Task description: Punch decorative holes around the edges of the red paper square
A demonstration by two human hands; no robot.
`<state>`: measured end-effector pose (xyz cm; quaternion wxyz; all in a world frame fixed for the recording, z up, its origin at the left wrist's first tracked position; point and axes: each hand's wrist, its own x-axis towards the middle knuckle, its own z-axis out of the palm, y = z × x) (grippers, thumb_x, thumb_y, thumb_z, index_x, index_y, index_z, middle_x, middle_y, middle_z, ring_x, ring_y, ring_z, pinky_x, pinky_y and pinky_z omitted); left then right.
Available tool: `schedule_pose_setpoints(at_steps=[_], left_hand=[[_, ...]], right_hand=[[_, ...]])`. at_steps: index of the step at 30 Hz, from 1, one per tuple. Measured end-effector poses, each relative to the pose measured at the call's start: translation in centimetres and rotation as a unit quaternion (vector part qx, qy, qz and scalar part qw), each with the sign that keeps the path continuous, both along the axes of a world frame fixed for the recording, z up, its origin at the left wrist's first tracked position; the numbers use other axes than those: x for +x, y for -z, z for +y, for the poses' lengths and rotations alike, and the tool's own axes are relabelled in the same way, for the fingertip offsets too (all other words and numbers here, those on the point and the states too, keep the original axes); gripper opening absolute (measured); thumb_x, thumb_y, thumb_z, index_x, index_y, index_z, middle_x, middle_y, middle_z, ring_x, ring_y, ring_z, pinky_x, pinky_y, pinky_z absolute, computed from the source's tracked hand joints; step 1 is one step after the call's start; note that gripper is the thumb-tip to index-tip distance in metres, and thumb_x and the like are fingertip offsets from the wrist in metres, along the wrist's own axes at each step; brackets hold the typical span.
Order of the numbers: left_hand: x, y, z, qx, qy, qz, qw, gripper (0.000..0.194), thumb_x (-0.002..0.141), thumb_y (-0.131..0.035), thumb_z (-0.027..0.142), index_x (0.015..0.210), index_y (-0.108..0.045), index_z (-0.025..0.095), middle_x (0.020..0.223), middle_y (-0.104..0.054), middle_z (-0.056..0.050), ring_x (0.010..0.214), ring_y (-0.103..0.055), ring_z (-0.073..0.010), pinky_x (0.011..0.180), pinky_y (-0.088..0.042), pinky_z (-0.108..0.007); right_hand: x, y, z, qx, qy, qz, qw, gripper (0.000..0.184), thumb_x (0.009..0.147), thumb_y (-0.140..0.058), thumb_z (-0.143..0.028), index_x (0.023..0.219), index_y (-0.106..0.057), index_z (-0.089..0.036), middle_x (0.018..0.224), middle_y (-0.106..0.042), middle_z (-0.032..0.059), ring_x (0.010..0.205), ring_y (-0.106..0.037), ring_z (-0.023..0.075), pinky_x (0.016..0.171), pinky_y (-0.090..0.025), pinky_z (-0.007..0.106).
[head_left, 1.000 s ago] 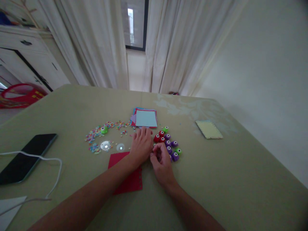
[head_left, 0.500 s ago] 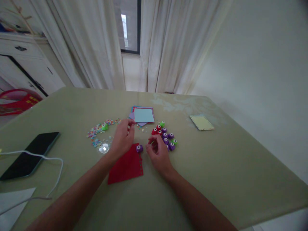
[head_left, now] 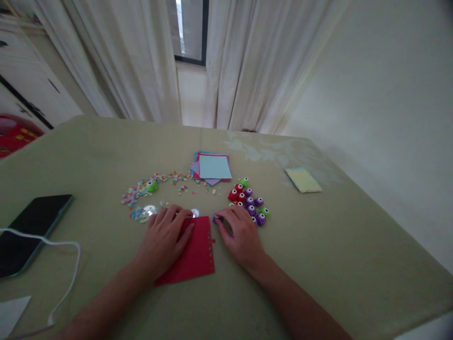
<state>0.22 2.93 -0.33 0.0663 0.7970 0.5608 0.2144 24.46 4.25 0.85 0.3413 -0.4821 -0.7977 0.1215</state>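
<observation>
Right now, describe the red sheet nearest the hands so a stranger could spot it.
On the green table, find the left hand. The red sheet lies partly under it. Unlike the paper stack farther back, this sheet shows a row of small holes along its right edge.

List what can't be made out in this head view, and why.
All in the head view:
Red sheet: left part hidden by the left hand.
Purple piece: partly hidden by the right hand.
Phone: left end cut off by the picture's edge.
Confetti: pieces too small to count.
</observation>
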Motion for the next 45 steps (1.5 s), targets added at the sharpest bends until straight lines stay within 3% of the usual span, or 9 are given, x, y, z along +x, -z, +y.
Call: schedule_pose_setpoints(at_steps=[5,10,13,18,26,34,45], left_hand=[[-0.1,0.1,-0.5,0.001,0.004,0.002,1.0,0.026,0.111,-0.049,0.038,0.126,-0.066,0.026,0.123,-0.067,-0.01,0.112,-0.061,-0.0339,0.097,-0.044,-0.051],[0.0,0.2,-0.8,-0.027,0.022,-0.007,0.999,0.035,0.101,-0.07,0.054,0.122,-0.065,0.025,0.118,-0.067,-0.009,0.112,-0.059,-0.0365,0.097,-0.045,-0.052],[-0.1,0.3,-0.8,-0.049,0.026,-0.02,0.998,0.035,0.098,-0.075,0.055,0.115,-0.066,0.025,0.112,-0.067,-0.008,0.108,-0.058,-0.0356,0.097,-0.045,-0.052],[-0.3,0.2,-0.8,-0.055,0.026,-0.028,0.998,0.034,0.098,-0.075,0.055,0.114,-0.066,0.026,0.114,-0.067,-0.007,0.11,-0.059,-0.0347,0.098,-0.044,-0.051],[-0.1,-0.1,-1.1,-0.061,0.02,-0.026,0.998,0.028,0.101,-0.071,0.053,0.109,-0.067,0.027,0.115,-0.067,-0.006,0.109,-0.059,-0.0339,0.096,-0.044,-0.048],[0.1,-0.1,-1.2,-0.051,0.016,-0.024,0.998,0.027,0.101,-0.072,0.049,0.113,-0.063,0.027,0.118,-0.066,-0.007,0.11,-0.059,-0.0342,0.096,-0.043,-0.048],[0.0,-0.2,-1.2,-0.054,0.019,-0.019,0.998,0.028,0.102,-0.071,0.05,0.114,-0.064,0.027,0.118,-0.067,-0.007,0.11,-0.06,-0.0348,0.096,-0.044,-0.05]], right_hand=[[0.3,-0.2,0.0,0.01,0.001,-0.009,1.0,0.01,0.102,-0.066,-0.016,0.109,-0.071,-0.022,0.11,-0.074,0.0118,0.106,-0.067,0.0306,0.096,-0.053,0.046],[0.3,-0.3,-0.2,-0.018,-0.038,-0.031,0.999,0.015,0.104,-0.063,-0.014,0.115,-0.067,-0.022,0.112,-0.077,0.0104,0.103,-0.068,0.0294,0.093,-0.054,0.043],[0.3,-0.3,-0.5,-0.019,-0.031,-0.042,0.998,0.014,0.103,-0.065,-0.013,0.113,-0.067,-0.021,0.109,-0.075,0.0092,0.1,-0.067,0.0286,0.089,-0.054,0.041],[0.2,-0.2,-0.7,-0.017,-0.014,-0.044,0.999,0.013,0.103,-0.064,-0.013,0.113,-0.066,-0.02,0.108,-0.075,0.0096,0.1,-0.068,0.0287,0.088,-0.055,0.04],[0.3,-0.1,-0.7,-0.083,-0.074,0.032,0.993,0.021,0.096,-0.067,-0.009,0.112,-0.067,-0.022,0.108,-0.076,0.0074,0.1,-0.071,0.0246,0.091,-0.057,0.036],[0.3,-0.6,-0.5,-0.152,-0.035,0.107,0.982,0.023,0.089,-0.073,-0.011,0.109,-0.067,-0.021,0.092,-0.073,0.0019,0.079,-0.068,0.0181,0.071,-0.053,0.027],[0.3,0.0,-0.4,-0.151,-0.025,0.1,0.983,0.021,0.094,-0.074,-0.013,0.11,-0.066,-0.023,0.096,-0.074,0.0022,0.082,-0.07,0.0186,0.075,-0.055,0.029]])
